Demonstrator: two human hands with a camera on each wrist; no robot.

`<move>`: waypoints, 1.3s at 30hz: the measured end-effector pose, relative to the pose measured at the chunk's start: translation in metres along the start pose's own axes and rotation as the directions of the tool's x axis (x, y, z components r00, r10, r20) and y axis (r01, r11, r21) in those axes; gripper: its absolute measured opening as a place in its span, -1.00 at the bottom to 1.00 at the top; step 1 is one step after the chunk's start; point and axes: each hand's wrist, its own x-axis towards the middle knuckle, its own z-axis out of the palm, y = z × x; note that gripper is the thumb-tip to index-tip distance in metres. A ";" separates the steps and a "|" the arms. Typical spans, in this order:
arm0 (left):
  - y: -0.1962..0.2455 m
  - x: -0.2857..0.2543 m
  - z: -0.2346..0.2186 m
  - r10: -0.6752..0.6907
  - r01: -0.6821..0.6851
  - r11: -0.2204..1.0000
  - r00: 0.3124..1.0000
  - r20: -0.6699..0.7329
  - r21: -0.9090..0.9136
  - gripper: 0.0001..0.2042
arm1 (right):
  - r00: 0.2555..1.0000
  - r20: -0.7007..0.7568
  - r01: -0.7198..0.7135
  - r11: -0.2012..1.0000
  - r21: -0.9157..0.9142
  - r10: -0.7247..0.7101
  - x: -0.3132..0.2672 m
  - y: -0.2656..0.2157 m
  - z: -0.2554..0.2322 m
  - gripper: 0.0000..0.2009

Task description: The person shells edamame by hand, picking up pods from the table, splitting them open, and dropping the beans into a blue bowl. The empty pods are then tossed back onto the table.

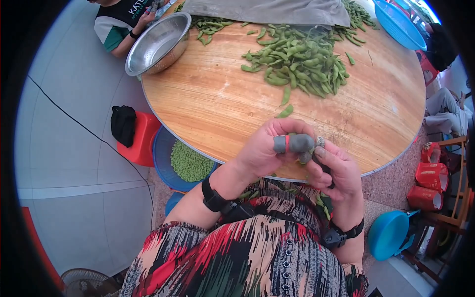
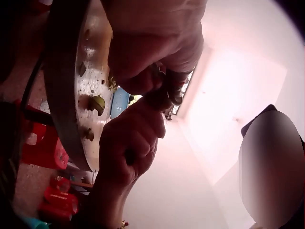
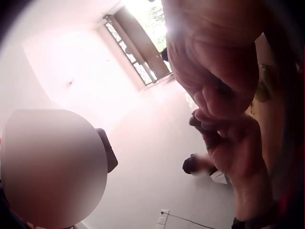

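Both hands meet over the near edge of the round wooden table, in the middle of the head view. The left hand [image 1: 264, 143] pinches a green soybean pod [image 1: 305, 157], its thumb wearing a grey cover [image 1: 300, 143] tied with a red band. Against the pod's other side, the right hand [image 1: 341, 171] grips with thumb and curled fingers; a ring-like band [image 1: 320, 142] shows on one finger. Fingers hide most of the pod. Beyond the hands lies a heap of soybean pods [image 1: 307, 59], with a single pod [image 1: 285, 111] closest. Both wrist views show the hands dark against a bright wall.
A steel colander [image 1: 161, 44] stands at the table's left edge, a blue basket [image 1: 403, 24] at far right. Grey cloth [image 1: 277, 11] covers more pods. Below left, a blue basin [image 1: 163, 171] holds shelled beans beside a red stool [image 1: 141, 141]. Another person [image 1: 118, 29] sits at upper left.
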 end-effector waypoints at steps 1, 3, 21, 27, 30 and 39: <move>0.000 0.000 -0.003 -0.052 0.055 0.997 0.997 0.060 -0.048 -0.81 | 1.000 0.000 0.000 1.000 0.000 0.000 0.000 0.001 -0.001 -0.84; -0.003 0.000 -0.011 -0.057 0.063 0.996 0.995 0.083 -0.071 -0.81 | 0.995 0.101 -0.028 0.998 0.064 0.021 0.000 0.004 -0.005 -0.84; 0.005 0.002 0.016 0.027 0.030 0.935 0.988 -0.153 0.354 -0.80 | 0.953 -0.199 0.115 0.879 -0.464 -0.230 0.002 -0.005 -0.005 -0.88; -0.004 0.004 0.006 0.048 0.014 0.970 0.968 -0.248 0.242 -0.84 | 0.896 -0.262 0.200 0.851 -0.485 -0.359 0.010 0.005 0.006 -0.90; -0.003 0.004 0.005 0.026 0.040 0.969 0.965 -0.261 0.245 -0.87 | 0.837 -0.258 0.197 0.704 -0.682 -0.483 0.014 0.007 0.008 -0.91; -0.002 0.007 0.000 -0.001 0.086 0.929 0.974 -0.229 0.359 -0.87 | 0.881 -0.300 0.121 0.787 -0.605 -0.366 0.012 -0.006 0.000 -0.91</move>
